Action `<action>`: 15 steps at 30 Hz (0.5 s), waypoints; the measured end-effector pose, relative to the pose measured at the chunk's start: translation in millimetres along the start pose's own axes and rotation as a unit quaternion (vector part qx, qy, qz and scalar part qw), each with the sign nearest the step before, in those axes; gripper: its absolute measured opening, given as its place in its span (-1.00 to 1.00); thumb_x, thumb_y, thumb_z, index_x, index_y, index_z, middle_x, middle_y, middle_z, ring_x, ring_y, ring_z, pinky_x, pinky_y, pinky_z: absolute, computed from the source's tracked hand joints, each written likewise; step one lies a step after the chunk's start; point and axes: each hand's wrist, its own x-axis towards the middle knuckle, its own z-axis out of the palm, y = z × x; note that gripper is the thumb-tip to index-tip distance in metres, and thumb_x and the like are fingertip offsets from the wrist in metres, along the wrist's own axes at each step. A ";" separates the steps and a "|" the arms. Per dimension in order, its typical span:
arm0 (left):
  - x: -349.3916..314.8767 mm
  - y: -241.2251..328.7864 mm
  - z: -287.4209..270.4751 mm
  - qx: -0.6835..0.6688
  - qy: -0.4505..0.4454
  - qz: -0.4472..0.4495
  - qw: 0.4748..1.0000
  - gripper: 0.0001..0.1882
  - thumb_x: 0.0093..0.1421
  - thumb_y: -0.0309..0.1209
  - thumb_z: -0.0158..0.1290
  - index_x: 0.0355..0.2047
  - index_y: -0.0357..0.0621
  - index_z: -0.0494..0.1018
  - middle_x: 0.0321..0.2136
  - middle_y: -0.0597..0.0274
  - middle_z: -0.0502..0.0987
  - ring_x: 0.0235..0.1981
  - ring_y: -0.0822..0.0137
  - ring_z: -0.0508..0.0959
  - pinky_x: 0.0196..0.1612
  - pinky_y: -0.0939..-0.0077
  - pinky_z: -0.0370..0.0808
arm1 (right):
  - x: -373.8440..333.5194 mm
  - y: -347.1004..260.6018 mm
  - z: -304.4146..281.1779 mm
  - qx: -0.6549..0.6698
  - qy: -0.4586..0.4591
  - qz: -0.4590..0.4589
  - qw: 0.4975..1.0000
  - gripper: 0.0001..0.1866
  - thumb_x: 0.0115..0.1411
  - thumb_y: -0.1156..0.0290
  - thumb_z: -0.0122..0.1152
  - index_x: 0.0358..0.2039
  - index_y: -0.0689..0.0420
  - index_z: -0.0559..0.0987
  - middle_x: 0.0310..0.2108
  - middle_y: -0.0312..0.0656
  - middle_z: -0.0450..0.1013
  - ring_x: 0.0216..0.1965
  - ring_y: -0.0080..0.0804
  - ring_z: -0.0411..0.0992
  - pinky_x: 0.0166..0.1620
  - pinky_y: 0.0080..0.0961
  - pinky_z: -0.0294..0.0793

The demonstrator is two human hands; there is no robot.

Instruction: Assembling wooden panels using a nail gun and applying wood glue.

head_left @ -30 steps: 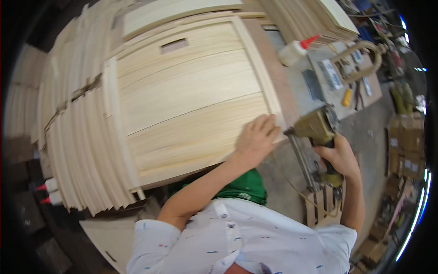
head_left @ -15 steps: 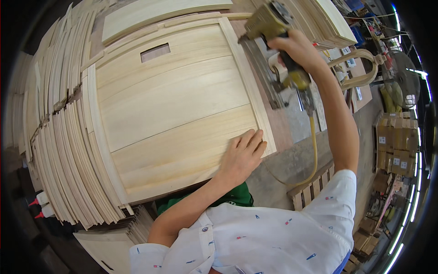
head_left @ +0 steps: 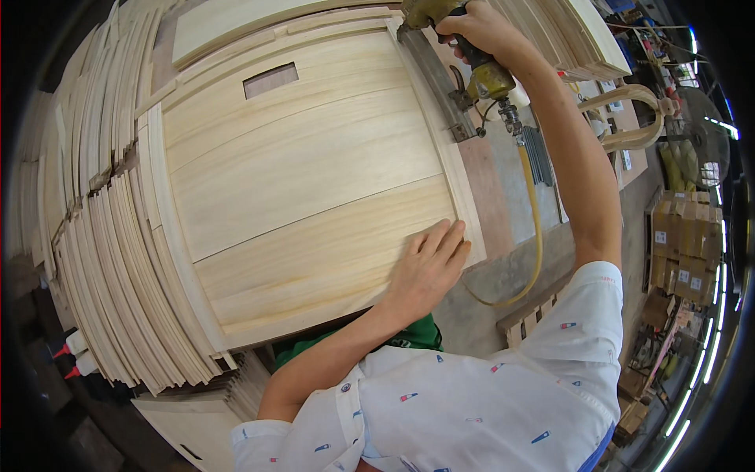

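Observation:
A pale wooden panel (head_left: 307,181) with a frame of narrow strips lies flat in front of me, with a small rectangular cut-out near its far side. My left hand (head_left: 431,266) rests on its near right corner, fingers stretched out over the surface and touching the frame strip. My right hand (head_left: 481,33) is wrapped round the handle of an olive-coloured pneumatic nail gun (head_left: 489,81). The gun's long magazine lies over the panel's right frame strip (head_left: 440,149), its nose toward the far right corner. A yellow air hose (head_left: 536,228) hangs from the gun's handle.
Stacks of thin wooden strips (head_left: 130,283) stand along the left. Another board (head_left: 236,27) lies beyond the panel, and more boards (head_left: 543,35) are piled at the far right. A curved wooden piece (head_left: 629,94), a fan (head_left: 696,118) and cardboard boxes (head_left: 683,244) are on the right.
My right hand has carried the nail gun left and away from me, from beside the panel to over its right frame strip. My left hand stays flat on the near corner.

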 end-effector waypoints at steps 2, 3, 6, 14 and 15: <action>-0.4 0.3 1.8 0.003 -0.001 0.000 1.000 -0.48 -0.06 -0.34 0.26 -0.04 -0.12 0.43 0.13 0.13 0.37 0.15 0.14 0.33 0.06 0.27 0.29 | -2.3 -0.8 -0.2 -0.011 -0.002 0.005 1.000 -0.81 0.04 0.44 0.17 -0.48 0.35 0.55 -0.68 -0.13 0.43 -0.71 -0.42 0.41 -0.62 -0.48 0.41; -0.6 0.1 3.1 0.001 0.004 -0.002 1.000 -0.47 -0.06 -0.35 0.26 -0.04 -0.12 0.43 0.13 0.13 0.37 0.15 0.14 0.33 0.07 0.28 0.29 | -3.4 -1.1 0.0 -0.021 -0.006 0.009 1.000 -0.81 0.04 0.44 0.16 -0.48 0.35 0.55 -0.67 -0.13 0.43 -0.70 -0.41 0.41 -0.62 -0.47 0.41; -0.5 1.7 4.1 -0.001 0.012 -0.002 1.000 -0.48 -0.07 -0.35 0.26 -0.04 -0.11 0.43 0.12 0.14 0.38 0.15 0.15 0.34 0.07 0.30 0.28 | -0.1 1.6 0.2 -0.026 -0.004 0.017 1.000 -0.82 0.04 0.45 0.16 -0.49 0.35 0.55 -0.67 -0.14 0.42 -0.71 -0.41 0.40 -0.62 -0.47 0.40; -3.2 0.6 4.9 0.006 0.023 -0.003 1.000 -0.51 -0.06 -0.36 0.23 -0.06 -0.09 0.46 0.12 0.17 0.40 0.16 0.17 0.33 0.09 0.29 0.27 | -38.5 -0.4 -3.0 -0.039 -0.004 0.008 0.999 -0.80 0.02 0.41 0.18 -0.49 0.34 0.54 -0.66 -0.10 0.44 -0.67 -0.31 0.42 -0.55 -0.37 0.43; -3.5 0.5 5.7 0.009 0.024 -0.001 1.000 -0.51 -0.06 -0.36 0.23 -0.06 -0.09 0.46 0.13 0.18 0.40 0.16 0.17 0.33 0.10 0.29 0.27 | -45.9 6.2 -3.2 -0.054 -0.016 -0.008 0.998 -0.76 0.03 0.36 0.19 -0.46 0.34 0.55 -0.59 -0.15 0.47 -0.65 -0.44 0.43 -0.57 -0.47 0.44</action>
